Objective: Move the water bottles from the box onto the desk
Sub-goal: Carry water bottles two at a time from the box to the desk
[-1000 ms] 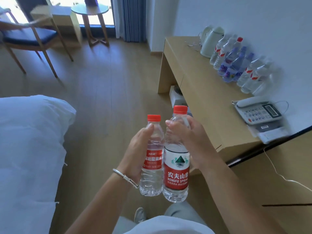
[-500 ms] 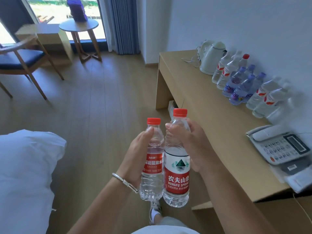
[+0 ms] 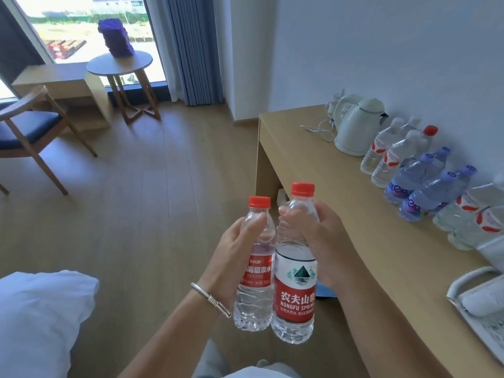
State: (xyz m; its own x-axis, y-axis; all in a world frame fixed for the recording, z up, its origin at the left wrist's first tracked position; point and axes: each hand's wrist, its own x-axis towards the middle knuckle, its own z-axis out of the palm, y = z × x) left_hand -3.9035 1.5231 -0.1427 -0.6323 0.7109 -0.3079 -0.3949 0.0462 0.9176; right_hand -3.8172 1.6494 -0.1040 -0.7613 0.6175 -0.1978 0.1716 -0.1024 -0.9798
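Two red-capped water bottles are held upright and side by side in front of the person, their sides touching, over the wooden floor (image 3: 152, 203) just left of the table (image 3: 341, 214). From the head camera, the left hand (image 3: 231, 257) wraps its fingers and thumb round the upper half of the smaller bottle (image 3: 256, 268), thumb tip pressed near the shoulder; a silver bracelet (image 3: 210, 298) sits on that wrist. The right hand (image 3: 319, 241) curls round the neck and shoulder of the larger bottle (image 3: 296, 290), whose red label reads Nongfu Spring. Both bottles hang clear of the table, not resting on anything.

On the table, along the wall, stands a row of bottles (image 3: 417, 175), some with red-and-white labels, some bluish with pale caps, packed close together. A white kettle (image 3: 357, 126) stands just beyond them, and a telephone (image 3: 480, 301) lies at the near end. Across the floor are a round side table (image 3: 120, 64), a wooden chair (image 3: 30, 129) and a white bed corner (image 3: 38, 320). No box shows.
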